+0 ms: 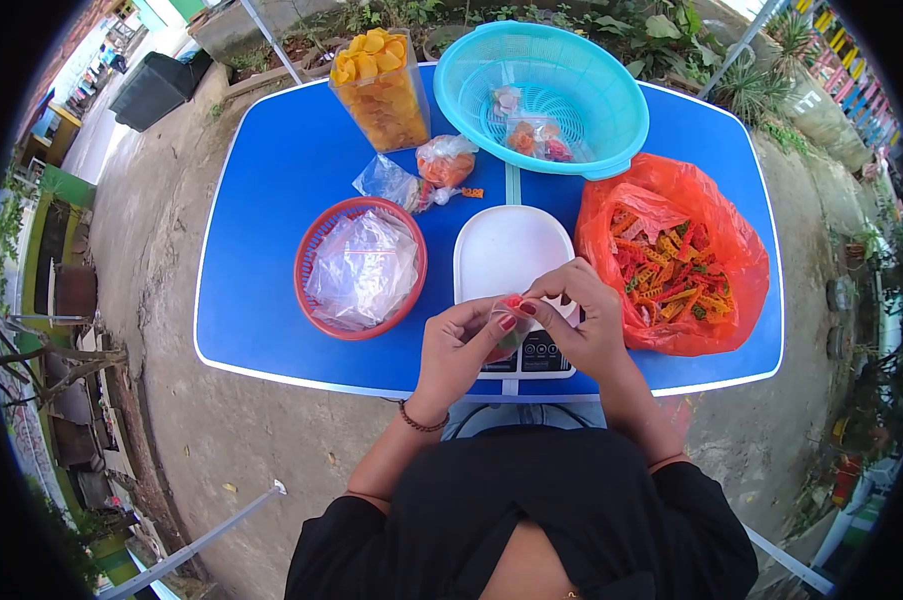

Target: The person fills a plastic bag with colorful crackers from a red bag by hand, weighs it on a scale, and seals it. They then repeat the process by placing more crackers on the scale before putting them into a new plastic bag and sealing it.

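Holds a small clear bag (508, 345) up between both hands, in front of the torso and above the near part of a white scale (511, 240). Grips the bag's left top edge with the left hand (456, 345), closing the thumb against a bent forefinger and angling the thumb inward. Pinches the opposite top edge with the right hand (586, 312), setting thumb against forefinger, with knuckles arched and wrist turned inward. Reaches forward from black sleeves with both forearms slanting toward each other, with the thumbs nearly meeting at the bag's mouth; cannot tell a sealed mouth from an open one. Wears a dark bracelet (423, 423) on the left wrist. Has, on the blue table (256, 250), a red plastic bag (743, 285) of coloured snack pieces beside the right hand, a red basket (304, 295) of clear bags off to the left, and a turquoise basket (611, 75) beyond the scale
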Demonstrator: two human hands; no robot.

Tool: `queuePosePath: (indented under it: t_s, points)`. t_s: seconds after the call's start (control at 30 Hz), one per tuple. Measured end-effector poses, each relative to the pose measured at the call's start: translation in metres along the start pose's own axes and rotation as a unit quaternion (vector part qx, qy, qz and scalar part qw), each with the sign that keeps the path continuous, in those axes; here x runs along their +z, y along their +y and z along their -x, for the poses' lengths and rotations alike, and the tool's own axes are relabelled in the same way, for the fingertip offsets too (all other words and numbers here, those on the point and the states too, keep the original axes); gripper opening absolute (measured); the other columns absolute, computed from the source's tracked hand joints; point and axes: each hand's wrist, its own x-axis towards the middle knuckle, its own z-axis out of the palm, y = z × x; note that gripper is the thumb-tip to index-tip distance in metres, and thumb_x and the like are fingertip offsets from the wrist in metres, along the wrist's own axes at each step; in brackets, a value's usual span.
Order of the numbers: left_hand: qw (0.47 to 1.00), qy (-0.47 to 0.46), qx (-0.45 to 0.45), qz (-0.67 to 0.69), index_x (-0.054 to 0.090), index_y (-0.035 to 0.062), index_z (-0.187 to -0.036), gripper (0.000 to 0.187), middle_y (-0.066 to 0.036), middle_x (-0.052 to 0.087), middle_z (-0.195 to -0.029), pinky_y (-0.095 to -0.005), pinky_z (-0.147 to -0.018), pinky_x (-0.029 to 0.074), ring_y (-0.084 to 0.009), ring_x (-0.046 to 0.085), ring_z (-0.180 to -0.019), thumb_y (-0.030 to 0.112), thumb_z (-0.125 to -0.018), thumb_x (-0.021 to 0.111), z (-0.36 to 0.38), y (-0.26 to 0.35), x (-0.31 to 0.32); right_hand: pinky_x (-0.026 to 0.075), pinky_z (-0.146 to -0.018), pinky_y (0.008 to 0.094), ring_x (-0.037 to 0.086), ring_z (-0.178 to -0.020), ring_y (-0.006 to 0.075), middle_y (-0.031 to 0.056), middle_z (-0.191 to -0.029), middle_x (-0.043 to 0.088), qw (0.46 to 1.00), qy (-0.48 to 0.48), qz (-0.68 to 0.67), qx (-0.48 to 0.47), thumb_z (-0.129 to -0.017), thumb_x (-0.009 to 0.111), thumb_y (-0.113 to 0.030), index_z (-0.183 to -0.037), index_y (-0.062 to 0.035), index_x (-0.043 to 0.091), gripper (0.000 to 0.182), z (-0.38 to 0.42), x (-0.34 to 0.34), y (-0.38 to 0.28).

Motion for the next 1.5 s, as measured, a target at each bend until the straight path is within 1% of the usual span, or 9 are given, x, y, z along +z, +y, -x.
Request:
queuePosePath:
  t_s: [0.27, 0.33, 0.47, 0.57, 0.93, 1.03, 1.13, 1.27, 1.5]
  points:
    - [0.993, 0.01, -0.09, 0.075, 0.064, -0.004, -0.13, 0.041, -0.01, 0.073, -0.107, -0.0257, -0.069, 0.061, -0.0105, 0.07, -0.088, 0.028, -0.106, 0.058, -0.001, 0.005, 0.002, 0.044, -0.078, 0.0332, 0.052, -0.094, 0.0211, 0.008, -0.111, 0.06, 0.999, -0.032, 0.011, -0.02, -0.085, 0.076, -0.013, -0.103, -0.0088, 0.077, 0.019, 0.005, 0.004, 0.001]
    - [0.995, 0.013, -0.06, 0.075, 0.064, -0.0036, -0.13, 0.041, -0.011, 0.073, -0.109, -0.0262, -0.068, 0.061, -0.0109, 0.07, -0.089, 0.029, -0.106, 0.057, -0.002, 0.003, 0.004, 0.043, -0.078, 0.0337, 0.051, -0.092, 0.0214, 0.0085, -0.113, 0.059, 0.999, -0.006, -0.025, -0.022, -0.084, 0.077, -0.013, -0.104, -0.0088, 0.077, 0.02, 0.006, 0.008, 0.003]
    - [0.998, 0.012, -0.051, 0.042, 0.064, -0.0051, -0.125, 0.039, -0.015, 0.073, -0.111, -0.0291, -0.069, 0.063, -0.0159, 0.072, -0.087, 0.028, -0.107, 0.055, -0.001, 0.004, 0.005, 0.043, -0.08, 0.0348, 0.052, -0.096, 0.0241, 0.0093, -0.115, 0.058, 0.996, -0.001, 0.082, -0.04, -0.081, 0.079, -0.014, -0.102, -0.0084, 0.075, 0.023, 0.006, 0.008, -0.002]
    - [0.998, -0.006, -0.052, 0.038, 0.064, -0.0028, -0.129, 0.039, -0.01, 0.073, -0.112, -0.025, -0.069, 0.061, -0.0107, 0.07, -0.089, 0.028, -0.107, 0.056, 0.0, 0.001, 0.001, 0.044, -0.08, 0.0355, 0.052, -0.097, 0.0256, 0.0104, -0.117, 0.058, 0.995, -0.018, 0.086, -0.045, -0.079, 0.08, -0.014, -0.101, -0.0083, 0.074, 0.023, 0.004, 0.009, -0.006]
    - [0.999, 0.003, -0.032, 0.006, 0.065, -0.0005, -0.131, 0.04, -0.007, 0.073, -0.105, -0.0239, -0.07, 0.059, -0.0088, 0.069, -0.085, 0.03, -0.106, 0.057, 0.0, 0.005, 0.004, 0.045, -0.081, 0.0385, 0.051, -0.096, 0.0271, 0.0143, -0.123, 0.057, 0.997, 0.004, 0.06, -0.053, -0.079, 0.079, -0.014, -0.099, -0.0078, 0.07, 0.022, 0.009, 0.018, -0.006]
    - [1.0, -0.002, -0.023, -0.002, 0.065, -0.0001, -0.132, 0.04, -0.007, 0.073, -0.104, -0.0242, -0.07, 0.059, -0.0082, 0.068, -0.085, 0.03, -0.107, 0.057, 0.002, 0.004, 0.003, 0.046, -0.078, 0.0365, 0.052, -0.094, 0.0269, 0.0148, -0.122, 0.058, 0.993, -0.033, 0.079, -0.086, -0.079, 0.078, -0.013, -0.101, -0.0066, 0.07, 0.024, 0.009, 0.018, -0.003]
    - [1.0, 0.006, -0.009, 0.02, 0.065, 0.0001, -0.131, 0.039, -0.007, 0.072, -0.105, -0.025, -0.071, 0.06, -0.0082, 0.068, -0.088, 0.03, -0.107, 0.056, 0.002, 0.006, 0.002, 0.045, -0.07, 0.0321, 0.052, -0.085, 0.0218, 0.0118, -0.113, 0.061, 0.996, 0.073, -0.045, -0.032, -0.079, 0.078, -0.012, -0.1, -0.005, 0.069, 0.024, 0.009, 0.024, -0.01]
    - [0.998, 0.016, 0.012, 0.056, 0.064, -0.0017, -0.131, 0.037, -0.007, 0.071, -0.104, -0.0266, -0.071, 0.06, -0.0098, 0.068, -0.092, 0.026, -0.107, 0.055, 0.002, 0.001, -0.001, 0.04, -0.062, 0.0269, 0.049, -0.071, 0.0127, 0.0057, -0.094, 0.062, 0.997, 0.042, -0.057, 0.018, -0.083, 0.074, -0.005, -0.096, -0.0029, 0.066, 0.015, 0.012, 0.016, -0.002]
    - [0.993, 0.024, 0.119, 0.008, 0.062, -0.004, -0.114, 0.019, -0.011, 0.071, -0.103, -0.031, -0.083, 0.06, -0.0129, 0.069, -0.093, 0.011, -0.103, 0.062, 0.005, 0.005, 0.005, 0.036, -0.06, 0.0242, 0.046, -0.066, 0.0085, 0.0031, -0.084, 0.061, 0.994, 0.05, -0.101, 0.01, -0.086, 0.069, -0.001, -0.092, -0.0026, 0.065, 0.007, 0.013, 0.014, -0.002]
